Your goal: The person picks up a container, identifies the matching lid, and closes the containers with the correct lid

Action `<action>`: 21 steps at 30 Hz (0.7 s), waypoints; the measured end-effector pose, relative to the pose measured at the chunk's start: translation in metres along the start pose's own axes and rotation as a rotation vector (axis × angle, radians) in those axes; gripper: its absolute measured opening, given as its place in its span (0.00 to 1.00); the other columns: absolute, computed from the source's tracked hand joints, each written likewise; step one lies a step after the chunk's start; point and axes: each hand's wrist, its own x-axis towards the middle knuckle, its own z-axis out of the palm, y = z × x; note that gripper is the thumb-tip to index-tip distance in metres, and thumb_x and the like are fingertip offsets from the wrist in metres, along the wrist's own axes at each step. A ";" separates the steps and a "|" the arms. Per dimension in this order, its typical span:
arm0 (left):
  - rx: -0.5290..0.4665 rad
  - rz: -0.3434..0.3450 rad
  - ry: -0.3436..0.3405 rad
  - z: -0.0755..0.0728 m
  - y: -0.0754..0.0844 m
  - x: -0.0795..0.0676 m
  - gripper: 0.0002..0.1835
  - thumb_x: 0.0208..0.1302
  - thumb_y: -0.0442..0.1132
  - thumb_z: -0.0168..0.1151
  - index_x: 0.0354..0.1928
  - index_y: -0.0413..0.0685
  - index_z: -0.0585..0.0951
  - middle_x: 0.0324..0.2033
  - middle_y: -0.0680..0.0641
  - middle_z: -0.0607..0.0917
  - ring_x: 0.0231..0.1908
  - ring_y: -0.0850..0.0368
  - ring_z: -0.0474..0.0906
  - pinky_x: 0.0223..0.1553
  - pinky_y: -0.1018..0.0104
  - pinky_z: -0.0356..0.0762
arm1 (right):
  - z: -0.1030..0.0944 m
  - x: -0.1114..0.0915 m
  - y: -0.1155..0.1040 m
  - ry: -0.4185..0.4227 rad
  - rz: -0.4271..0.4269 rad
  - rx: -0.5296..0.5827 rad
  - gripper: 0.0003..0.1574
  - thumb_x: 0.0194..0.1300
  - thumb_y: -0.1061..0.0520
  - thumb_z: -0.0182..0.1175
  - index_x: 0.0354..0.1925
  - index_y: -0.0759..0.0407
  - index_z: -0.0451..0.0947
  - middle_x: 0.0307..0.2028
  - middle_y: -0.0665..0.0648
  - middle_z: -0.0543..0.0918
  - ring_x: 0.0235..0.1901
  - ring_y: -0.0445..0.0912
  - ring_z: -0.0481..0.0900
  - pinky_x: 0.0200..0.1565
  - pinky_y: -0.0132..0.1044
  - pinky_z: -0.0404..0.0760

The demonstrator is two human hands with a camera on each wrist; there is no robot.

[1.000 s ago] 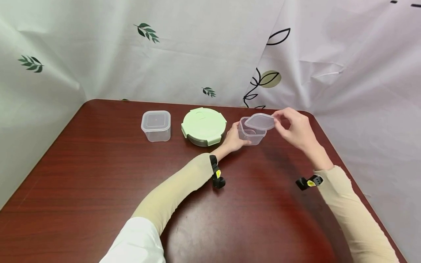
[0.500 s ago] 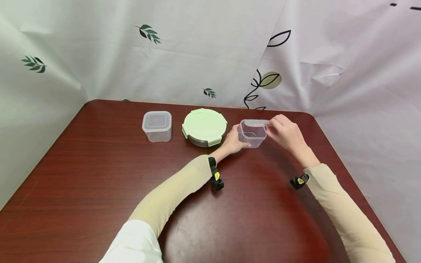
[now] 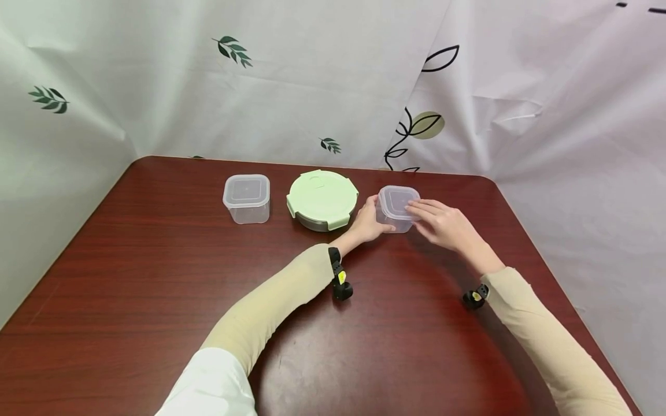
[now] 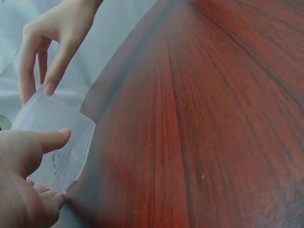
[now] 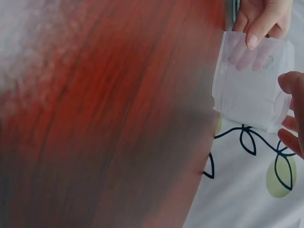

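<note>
My left hand grips a small clear plastic food container from the left, thumb along its near wall and fingers around the far side. A clear lid now covers the container's top. At the lid's right edge, my right hand has its fingers across the top and its thumb lower, against the side. In the left wrist view, the right hand spans the container's upper corner between thumb and fingers. The right wrist view shows the left thumb on the container's wall.
Just left of the left hand is a round food container with a pale green clip lid. Farther left stands another lidded clear container. All are near the back edge of the dark red wooden table, before a leaf-patterned white curtain.
The right hand has brought the tilted lid left and down, so it lies flat over the container. Its fingers have shifted onto the lid's top. The left hand keeps its hold.
</note>
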 end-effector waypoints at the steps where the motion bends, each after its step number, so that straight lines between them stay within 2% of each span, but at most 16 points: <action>1: -0.001 0.000 0.000 0.000 0.000 0.000 0.48 0.55 0.38 0.72 0.72 0.38 0.53 0.68 0.38 0.66 0.68 0.46 0.63 0.68 0.56 0.62 | 0.001 0.000 0.000 0.000 0.002 0.002 0.27 0.49 0.62 0.70 0.50 0.63 0.82 0.47 0.62 0.85 0.47 0.56 0.83 0.46 0.50 0.81; 10: -0.001 0.000 -0.015 -0.001 0.000 -0.001 0.49 0.55 0.38 0.71 0.72 0.38 0.52 0.68 0.38 0.65 0.68 0.47 0.63 0.68 0.57 0.62 | 0.002 0.005 -0.002 -0.023 0.023 0.020 0.27 0.50 0.62 0.69 0.51 0.62 0.81 0.48 0.61 0.85 0.49 0.56 0.81 0.49 0.50 0.80; 14: 0.004 -0.003 -0.020 -0.001 0.001 -0.001 0.49 0.56 0.39 0.71 0.73 0.38 0.51 0.69 0.38 0.64 0.68 0.47 0.62 0.68 0.57 0.62 | 0.001 0.013 -0.005 -0.050 0.100 0.047 0.25 0.52 0.57 0.68 0.51 0.61 0.81 0.48 0.60 0.85 0.51 0.54 0.79 0.51 0.50 0.78; 17: 0.017 -0.005 -0.021 -0.001 0.001 -0.001 0.49 0.56 0.39 0.71 0.73 0.38 0.51 0.69 0.38 0.64 0.69 0.47 0.62 0.68 0.57 0.62 | 0.001 0.023 -0.009 -0.130 0.208 0.077 0.27 0.60 0.53 0.63 0.58 0.59 0.77 0.55 0.60 0.81 0.57 0.54 0.74 0.57 0.50 0.74; 21: 0.027 0.001 -0.025 -0.001 0.000 0.000 0.49 0.56 0.40 0.71 0.73 0.37 0.50 0.69 0.38 0.64 0.69 0.47 0.62 0.68 0.57 0.63 | 0.005 0.038 -0.012 -0.300 0.329 0.145 0.31 0.71 0.52 0.52 0.69 0.59 0.64 0.68 0.60 0.68 0.69 0.55 0.62 0.67 0.51 0.63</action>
